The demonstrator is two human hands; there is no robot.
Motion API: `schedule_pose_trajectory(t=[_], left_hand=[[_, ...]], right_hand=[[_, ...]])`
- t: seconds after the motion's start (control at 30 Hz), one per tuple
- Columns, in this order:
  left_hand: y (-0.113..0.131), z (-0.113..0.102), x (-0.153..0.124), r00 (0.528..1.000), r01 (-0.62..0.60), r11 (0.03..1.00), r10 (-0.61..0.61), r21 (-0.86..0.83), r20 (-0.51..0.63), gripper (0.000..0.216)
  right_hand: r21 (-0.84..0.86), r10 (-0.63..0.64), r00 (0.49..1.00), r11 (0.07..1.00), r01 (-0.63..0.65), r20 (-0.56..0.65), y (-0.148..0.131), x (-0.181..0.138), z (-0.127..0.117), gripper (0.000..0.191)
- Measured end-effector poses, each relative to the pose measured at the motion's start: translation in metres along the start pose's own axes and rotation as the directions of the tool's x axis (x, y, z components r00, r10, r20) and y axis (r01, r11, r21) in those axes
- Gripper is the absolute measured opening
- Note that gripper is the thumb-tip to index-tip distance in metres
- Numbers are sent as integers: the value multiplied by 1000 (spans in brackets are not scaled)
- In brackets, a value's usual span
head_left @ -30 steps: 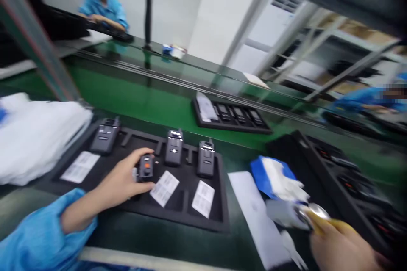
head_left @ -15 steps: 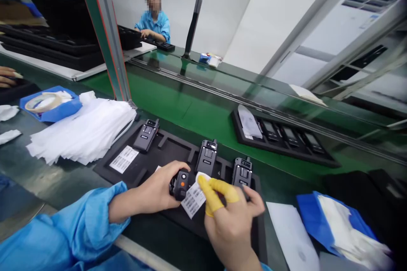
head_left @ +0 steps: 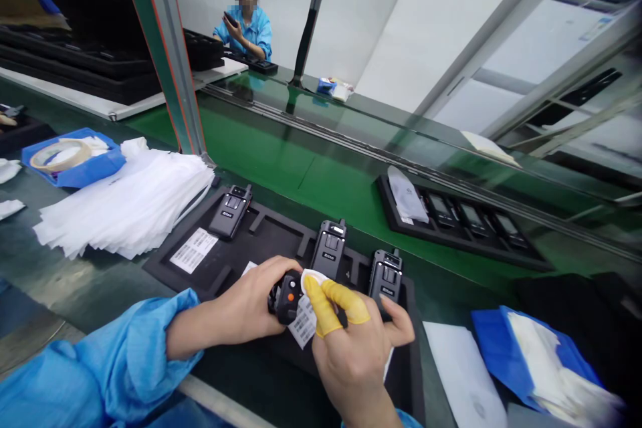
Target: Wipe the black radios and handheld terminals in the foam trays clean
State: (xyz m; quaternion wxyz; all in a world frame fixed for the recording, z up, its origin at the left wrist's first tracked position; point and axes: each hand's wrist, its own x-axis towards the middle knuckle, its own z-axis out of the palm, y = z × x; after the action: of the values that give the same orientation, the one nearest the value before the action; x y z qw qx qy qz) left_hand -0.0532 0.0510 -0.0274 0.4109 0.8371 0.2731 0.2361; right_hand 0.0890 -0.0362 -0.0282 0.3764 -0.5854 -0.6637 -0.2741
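My left hand (head_left: 245, 304) grips a black handheld radio (head_left: 287, 299), its side with a white and an orange button facing me. In my right hand (head_left: 354, 348), yellow covers sit on the fingers, which pinch a white wiping cloth (head_left: 311, 275) against the radio's edge. Below them a white barcode label sheet (head_left: 303, 322) shows in part. Under both hands lies a black foam tray (head_left: 273, 241). Three more radios rest in it: one at the left (head_left: 231, 212), one in the middle (head_left: 328, 251) and one at the right (head_left: 386, 275). Another barcode sheet (head_left: 193, 251) lies at the tray's left.
White bags (head_left: 125, 204) are piled left, beside a blue bin (head_left: 75, 174) holding a tape roll. A second tray (head_left: 451, 231) with devices sits on the green belt (head_left: 281, 167). At right are a white bag (head_left: 464, 374) and a blue cloth box (head_left: 501, 354). A co-worker (head_left: 248, 30) sits beyond.
My right hand has moved slightly left, bringing the cloth against the radio. The co-worker across has raised a dark device in one hand. The view has shifted slightly.
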Motion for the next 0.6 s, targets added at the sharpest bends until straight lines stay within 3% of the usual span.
schedule_pose_trajectory(t=[0.17, 0.47, 0.6], left_hand=[[-2, 0, -1, 1000, -11, 1000, 11, 3, 6, 57], [-1, 2, 1, 1000, -8, 1000, 8, 26, -20, 52], [-3, 2, 0, 1000, -14, 1000, 14, 28, -9, 56]], right_hand=[[37, -64, 997, 997, 62, 44, -4, 0, 4, 33], [-75, 7, 1000, 997, -5, 29, 1, -3, 2, 29], [-14, 11, 999, 1000, -11, 32, -1, -2, 3, 32]])
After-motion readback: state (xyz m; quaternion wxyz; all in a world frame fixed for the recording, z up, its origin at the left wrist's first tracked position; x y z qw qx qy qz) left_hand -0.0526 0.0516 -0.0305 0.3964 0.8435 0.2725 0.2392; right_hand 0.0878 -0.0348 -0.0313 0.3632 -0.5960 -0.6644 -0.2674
